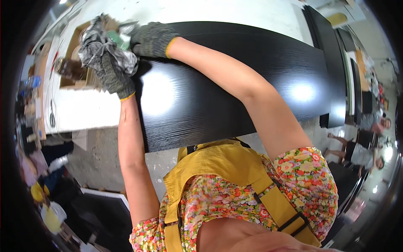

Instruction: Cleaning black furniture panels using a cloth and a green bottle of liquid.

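Observation:
My left hand (114, 77), in a dark grey knit glove with a yellow cuff, is closed on a crumpled grey cloth (94, 48). The cloth hangs over the left end of a black wood-grain panel (218, 75) and hides part of my fingers. Close beside it, my right hand (153, 40), gloved the same way, is curled at the panel's far left corner. A blurred green-and-white object (119, 40) lies between the cloth and my right fingers; its kind is unclear, and the fingertips are hidden.
Behind the cloth stands an open cardboard box (75, 42), with a brown jar (69, 68) at its near side. The panel rests on a white table (79, 111). More black panels (321, 46) are at the right. Other people (363, 155) are in the background on the right.

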`<move>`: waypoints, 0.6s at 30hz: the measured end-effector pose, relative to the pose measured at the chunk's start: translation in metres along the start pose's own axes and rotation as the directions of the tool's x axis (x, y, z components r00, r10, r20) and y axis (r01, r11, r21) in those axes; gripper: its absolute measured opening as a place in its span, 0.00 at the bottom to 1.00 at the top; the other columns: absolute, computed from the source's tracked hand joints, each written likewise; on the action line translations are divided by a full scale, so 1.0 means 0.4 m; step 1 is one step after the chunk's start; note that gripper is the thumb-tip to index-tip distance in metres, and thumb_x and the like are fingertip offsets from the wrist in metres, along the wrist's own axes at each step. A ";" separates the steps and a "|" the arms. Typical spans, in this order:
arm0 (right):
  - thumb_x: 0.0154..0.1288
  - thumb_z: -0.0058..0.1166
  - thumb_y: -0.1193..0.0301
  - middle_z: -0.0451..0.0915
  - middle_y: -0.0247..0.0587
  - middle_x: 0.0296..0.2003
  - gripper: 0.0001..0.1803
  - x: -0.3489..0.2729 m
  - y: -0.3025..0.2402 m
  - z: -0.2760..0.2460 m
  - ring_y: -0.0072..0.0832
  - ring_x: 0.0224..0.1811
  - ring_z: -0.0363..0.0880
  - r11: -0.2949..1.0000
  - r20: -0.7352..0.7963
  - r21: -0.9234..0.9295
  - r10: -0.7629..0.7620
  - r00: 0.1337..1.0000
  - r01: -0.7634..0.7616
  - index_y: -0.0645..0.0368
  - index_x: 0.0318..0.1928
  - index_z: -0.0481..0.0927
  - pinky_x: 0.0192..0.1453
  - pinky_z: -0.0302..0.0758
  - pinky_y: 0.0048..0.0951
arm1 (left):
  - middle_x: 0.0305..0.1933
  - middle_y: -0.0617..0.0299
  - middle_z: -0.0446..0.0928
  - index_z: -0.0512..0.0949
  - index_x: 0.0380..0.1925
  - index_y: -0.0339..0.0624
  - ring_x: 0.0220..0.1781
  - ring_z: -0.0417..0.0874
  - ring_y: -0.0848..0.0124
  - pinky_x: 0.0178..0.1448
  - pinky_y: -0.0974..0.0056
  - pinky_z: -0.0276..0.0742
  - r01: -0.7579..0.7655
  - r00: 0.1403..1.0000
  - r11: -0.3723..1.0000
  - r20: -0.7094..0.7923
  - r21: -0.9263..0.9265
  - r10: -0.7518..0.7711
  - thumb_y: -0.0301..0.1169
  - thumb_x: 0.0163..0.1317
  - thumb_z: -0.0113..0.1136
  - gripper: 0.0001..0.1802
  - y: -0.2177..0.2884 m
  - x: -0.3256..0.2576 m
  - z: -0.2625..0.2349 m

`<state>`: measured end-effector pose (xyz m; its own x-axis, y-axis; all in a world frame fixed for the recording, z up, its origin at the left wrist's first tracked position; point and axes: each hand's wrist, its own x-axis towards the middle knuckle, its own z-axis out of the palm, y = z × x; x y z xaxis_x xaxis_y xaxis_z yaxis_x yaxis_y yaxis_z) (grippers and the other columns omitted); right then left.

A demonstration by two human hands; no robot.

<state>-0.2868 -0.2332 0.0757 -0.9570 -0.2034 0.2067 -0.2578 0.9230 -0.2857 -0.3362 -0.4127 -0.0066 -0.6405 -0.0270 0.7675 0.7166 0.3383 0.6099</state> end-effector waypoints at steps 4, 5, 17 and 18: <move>0.66 0.49 0.45 0.83 0.40 0.43 0.23 -0.249 0.169 -0.106 0.39 0.50 0.78 0.960 -0.060 -0.118 0.249 0.967 -0.255 0.43 0.48 0.85 0.58 0.74 0.40 | 0.62 0.46 0.74 0.74 0.62 0.41 0.63 0.76 0.54 0.65 0.57 0.70 -0.433 0.777 0.814 0.618 0.387 0.119 0.40 0.70 0.52 0.24 -0.015 0.006 -0.005; 0.66 0.50 0.46 0.82 0.40 0.42 0.21 -0.314 0.204 -0.138 0.38 0.49 0.78 0.945 -0.082 -0.134 0.288 0.954 -0.297 0.43 0.48 0.84 0.58 0.74 0.39 | 0.58 0.46 0.77 0.75 0.60 0.42 0.59 0.78 0.53 0.62 0.56 0.72 -0.421 0.779 0.831 0.614 0.363 0.126 0.43 0.67 0.56 0.25 -0.013 0.003 0.008; 0.67 0.46 0.52 0.83 0.40 0.48 0.19 -1.053 0.747 -0.495 0.44 0.53 0.80 0.167 -0.351 -0.549 0.843 0.407 -0.819 0.45 0.47 0.84 0.56 0.76 0.40 | 0.63 0.47 0.71 0.75 0.61 0.62 0.64 0.73 0.51 0.68 0.54 0.69 -0.282 0.689 0.914 0.724 0.291 -0.018 0.32 0.69 0.53 0.21 -0.015 0.013 0.008; 0.66 0.47 0.50 0.84 0.42 0.48 0.21 -1.082 0.752 -0.509 0.47 0.52 0.80 0.105 -0.403 -0.376 0.876 0.265 -0.920 0.47 0.48 0.84 0.56 0.76 0.40 | 0.63 0.47 0.72 0.75 0.62 0.60 0.65 0.72 0.51 0.68 0.55 0.68 -0.355 0.685 0.875 0.728 0.328 0.005 0.32 0.69 0.53 0.21 -0.013 0.012 0.003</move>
<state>0.0767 0.1989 0.0908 -0.4260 0.8863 0.1814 0.9037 0.4074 0.1320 -0.3434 -0.4133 -0.0063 -0.6366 0.6682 0.3851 0.7640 0.6147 0.1963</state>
